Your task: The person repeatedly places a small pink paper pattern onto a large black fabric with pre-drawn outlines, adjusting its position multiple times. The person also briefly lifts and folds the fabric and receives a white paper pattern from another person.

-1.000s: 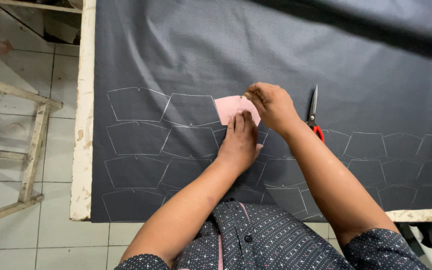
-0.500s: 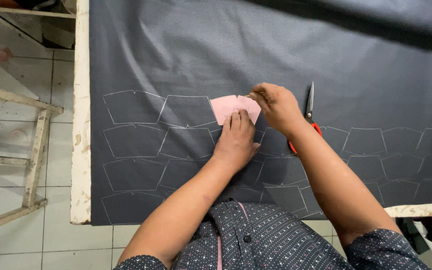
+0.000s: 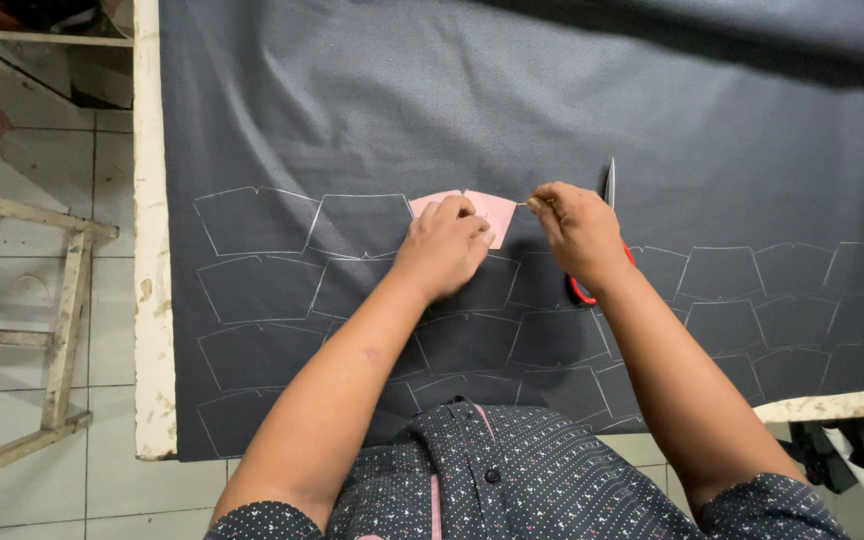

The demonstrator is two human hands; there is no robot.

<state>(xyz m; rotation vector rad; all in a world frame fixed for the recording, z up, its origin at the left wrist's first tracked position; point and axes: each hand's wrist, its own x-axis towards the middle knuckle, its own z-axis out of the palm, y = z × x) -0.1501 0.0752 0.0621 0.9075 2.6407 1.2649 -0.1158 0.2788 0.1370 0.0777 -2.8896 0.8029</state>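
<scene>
Pressing pink template [image 3: 497, 211] onto dark fabric [image 3: 512, 110], left hand [image 3: 444, 246].

I saw the left hand [image 3: 444, 245] pressing a pink template [image 3: 487, 212] flat on dark fabric [image 3: 452, 100] over the bench [image 3: 152, 300], while the right hand [image 3: 577, 232] pinched a thin marker beside red-handled scissors [image 3: 602, 215].

Floor [image 3: 12, 140] was pale square tile, stained and scuffed in places. A worn wooden frame [image 3: 67, 300], paint flaking, stood on it at the left. The table [image 3: 150, 300] had a chipped white edge. Lighting was even, with a shadow band across the top right.
</scene>
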